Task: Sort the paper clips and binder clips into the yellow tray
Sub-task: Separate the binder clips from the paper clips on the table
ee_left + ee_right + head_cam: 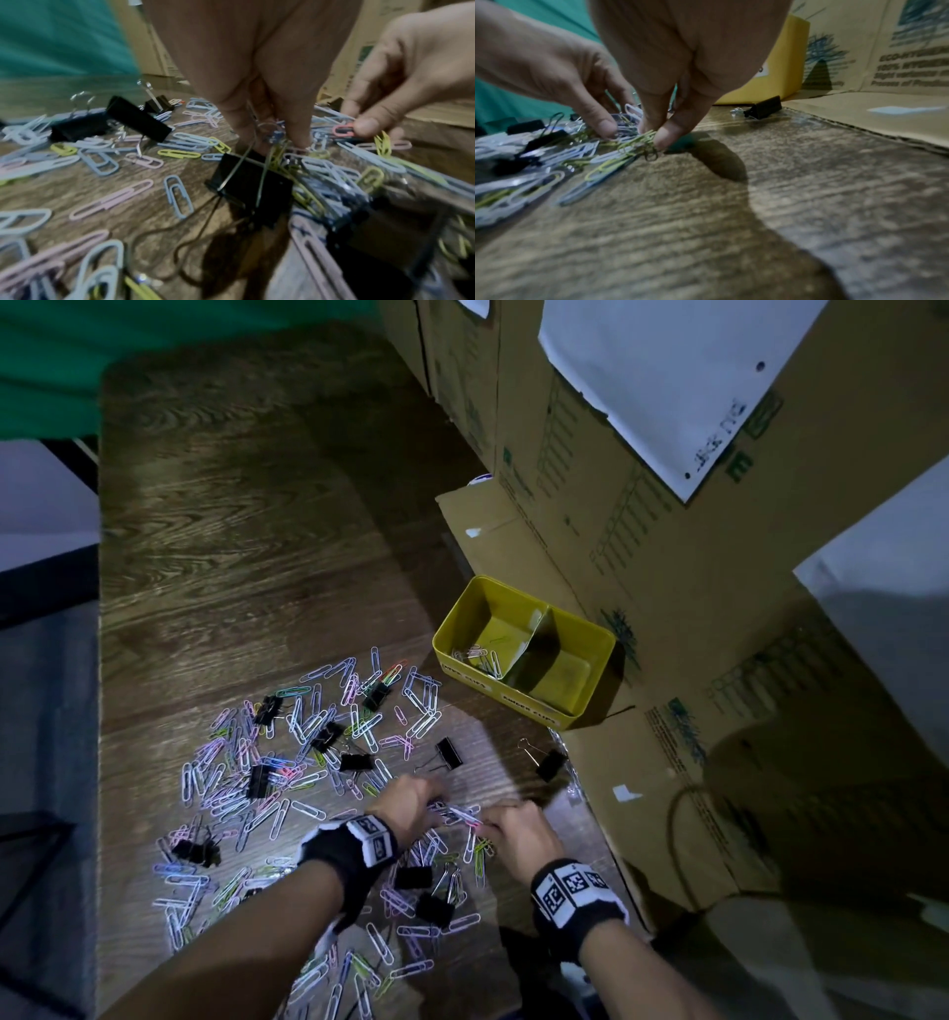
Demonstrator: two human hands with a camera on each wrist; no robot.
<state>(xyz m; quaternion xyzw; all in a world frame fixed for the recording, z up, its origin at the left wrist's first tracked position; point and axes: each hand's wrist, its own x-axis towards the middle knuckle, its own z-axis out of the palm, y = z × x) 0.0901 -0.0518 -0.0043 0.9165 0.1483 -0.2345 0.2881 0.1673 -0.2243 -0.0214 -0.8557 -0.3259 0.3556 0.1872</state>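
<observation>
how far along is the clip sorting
Barely started. Done: a few paper clips lie in one compartment of the yellow tray; the other compartment looks empty. In hand: the left hand and right hand are both pinching paper clips from the pile. Left: most paper clips and all visible binder clips are still scattered on the table.

We see a dim scene lit from near us; the table (pixel 246 567) darkens toward twelve o'clock; wrist views blur and bend at their edges.
</observation>
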